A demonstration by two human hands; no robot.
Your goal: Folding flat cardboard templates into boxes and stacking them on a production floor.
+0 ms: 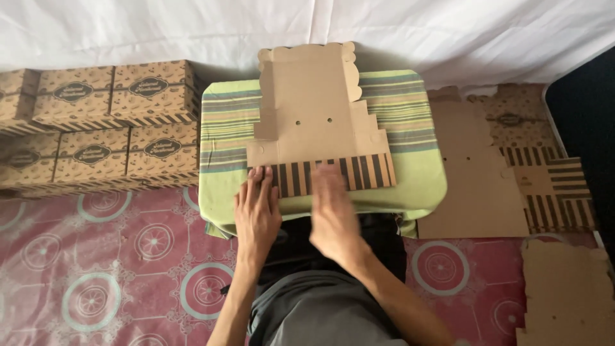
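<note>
Both hands lie flat with fingers stretched out, left hand (pixel 256 208) and right hand (pixel 333 208) pressing one flat brown cardboard box sheet (pixel 314 122). It lies on one green striped cushion (pixel 416 160). To the left stand about six folded brown cardboard boxes (pixel 102 128).

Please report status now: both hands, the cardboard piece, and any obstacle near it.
Left hand and right hand flat on striped flap of unfolded box blank. Blank lies on green striped cushion. Nothing blocking.

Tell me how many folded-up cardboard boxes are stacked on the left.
6 show, stacked in two rows by the white cloth: top row; bottom row. More may be hidden past the picture's left edge or behind.
</note>
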